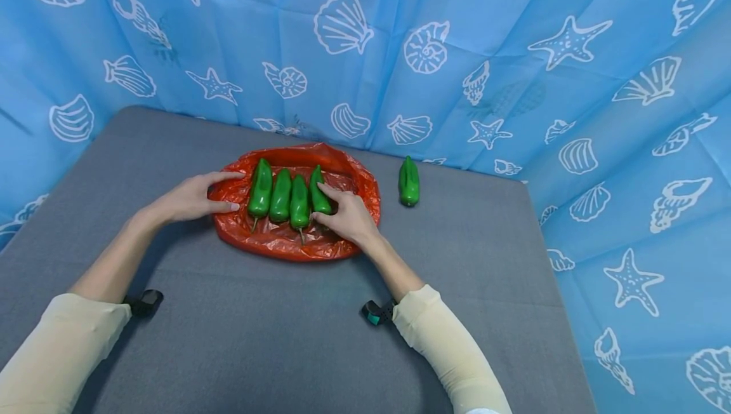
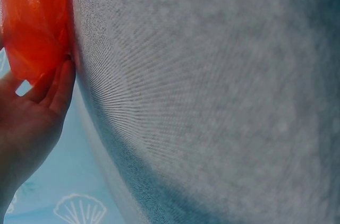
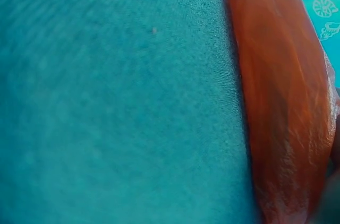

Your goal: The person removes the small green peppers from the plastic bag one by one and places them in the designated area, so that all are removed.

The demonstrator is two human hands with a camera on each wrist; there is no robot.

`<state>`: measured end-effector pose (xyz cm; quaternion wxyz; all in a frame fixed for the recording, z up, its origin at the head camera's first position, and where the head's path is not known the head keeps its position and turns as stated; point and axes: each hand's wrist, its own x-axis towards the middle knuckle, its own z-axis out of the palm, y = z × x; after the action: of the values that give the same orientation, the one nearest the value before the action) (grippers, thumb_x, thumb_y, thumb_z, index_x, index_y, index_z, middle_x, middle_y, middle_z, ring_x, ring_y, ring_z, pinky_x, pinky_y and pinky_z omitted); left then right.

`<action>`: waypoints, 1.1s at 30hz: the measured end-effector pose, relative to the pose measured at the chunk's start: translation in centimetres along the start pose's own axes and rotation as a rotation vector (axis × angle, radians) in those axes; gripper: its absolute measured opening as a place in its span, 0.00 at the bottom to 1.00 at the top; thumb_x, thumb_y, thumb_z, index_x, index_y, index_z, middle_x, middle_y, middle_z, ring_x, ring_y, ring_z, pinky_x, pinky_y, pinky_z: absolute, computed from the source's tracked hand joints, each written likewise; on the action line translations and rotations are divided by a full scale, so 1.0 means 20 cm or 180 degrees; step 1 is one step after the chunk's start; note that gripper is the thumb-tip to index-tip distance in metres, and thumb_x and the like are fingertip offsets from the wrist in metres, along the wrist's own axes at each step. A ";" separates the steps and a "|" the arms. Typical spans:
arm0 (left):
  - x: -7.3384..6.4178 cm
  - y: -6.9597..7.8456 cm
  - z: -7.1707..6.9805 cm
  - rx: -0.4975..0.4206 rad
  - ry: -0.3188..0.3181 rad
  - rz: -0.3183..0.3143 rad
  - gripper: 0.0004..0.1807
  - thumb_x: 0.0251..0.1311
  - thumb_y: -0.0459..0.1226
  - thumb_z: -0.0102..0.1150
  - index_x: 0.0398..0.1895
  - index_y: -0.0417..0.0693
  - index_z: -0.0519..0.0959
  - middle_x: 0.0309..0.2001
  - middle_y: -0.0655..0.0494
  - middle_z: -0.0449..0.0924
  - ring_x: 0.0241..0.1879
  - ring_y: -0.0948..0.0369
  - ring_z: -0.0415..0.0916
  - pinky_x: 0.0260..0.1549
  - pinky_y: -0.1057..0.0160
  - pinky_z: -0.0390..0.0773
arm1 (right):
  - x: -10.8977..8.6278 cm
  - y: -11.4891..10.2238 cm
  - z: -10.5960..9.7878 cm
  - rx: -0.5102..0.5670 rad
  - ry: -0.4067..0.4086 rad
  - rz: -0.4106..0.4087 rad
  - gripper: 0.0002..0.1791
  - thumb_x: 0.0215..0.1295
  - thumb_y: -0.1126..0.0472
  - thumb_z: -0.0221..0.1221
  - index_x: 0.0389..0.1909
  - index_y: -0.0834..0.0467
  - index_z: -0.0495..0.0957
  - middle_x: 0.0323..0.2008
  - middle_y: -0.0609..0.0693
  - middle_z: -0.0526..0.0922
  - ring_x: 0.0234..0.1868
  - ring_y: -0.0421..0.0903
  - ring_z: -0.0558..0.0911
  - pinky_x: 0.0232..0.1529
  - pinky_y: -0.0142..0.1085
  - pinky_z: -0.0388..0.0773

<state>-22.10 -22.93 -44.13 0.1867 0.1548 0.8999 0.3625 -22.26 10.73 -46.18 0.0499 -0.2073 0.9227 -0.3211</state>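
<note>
"Green peppers, four of them, lie side by side in the red bag. Why is its mouth spread so wide?"

"Probably to leave room for reaching in from above."

"And the left-hand grip?"

"Clamped on the bag's left edge, thumb over the rim (the left wrist view shows fingers behind the wall). I'd guess it steadies the thin plastic."

"The right-hand grip?"

"Thumb and forefinger pinch the rightmost bagged pepper, which sits roughly in line with its neighbours, perhaps to keep the row neat."

"What about the loose pepper?"

"It rests on the tabletop, right of the bag, near the curtain, touched by neither grip."
</note>
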 end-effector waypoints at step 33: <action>0.00 -0.02 0.00 -0.0019 0.0053 0.0053 0.41 0.64 0.47 0.64 0.76 0.44 0.59 0.72 0.28 0.54 0.70 0.30 0.51 0.64 0.28 0.53 | -0.02 0.02 -0.05 0.0345 0.0380 -0.0177 0.35 0.61 0.56 0.68 0.70 0.50 0.71 0.67 0.47 0.74 0.58 0.41 0.78 0.58 0.37 0.77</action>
<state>-22.21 -23.18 -44.34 0.1766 0.1587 0.8990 0.3681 -22.31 11.75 -45.67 -0.0030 -0.2104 0.8992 -0.3836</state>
